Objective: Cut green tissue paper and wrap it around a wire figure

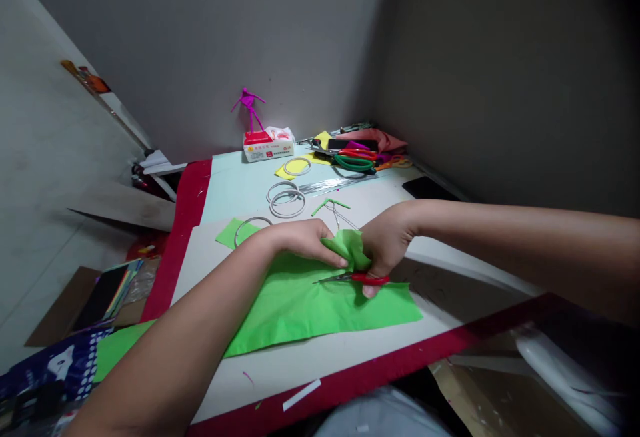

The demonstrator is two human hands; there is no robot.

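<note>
A sheet of bright green crepe-like paper (310, 310) lies across the near part of the table, its upper edge bunched up between my hands. My left hand (315, 240) grips that bunched edge, thumb pressed on top. In my right hand (387, 244) are small scissors (371, 280) with red handles, their dark blades pointing left over the paper. A cut or fold shows near the blades, but I cannot tell which. Just beyond my hands is a twisted wire figure (336, 208) with a green-wrapped top.
Several pale rings (287, 202) and a bundle of thin wires (335, 185) lie mid-table. Behind stand a small carton (269, 145) and a purple figure (249, 105). Green-handled scissors (354, 160) sit among tools at back right, near a dark phone (429, 189). Walls close the back.
</note>
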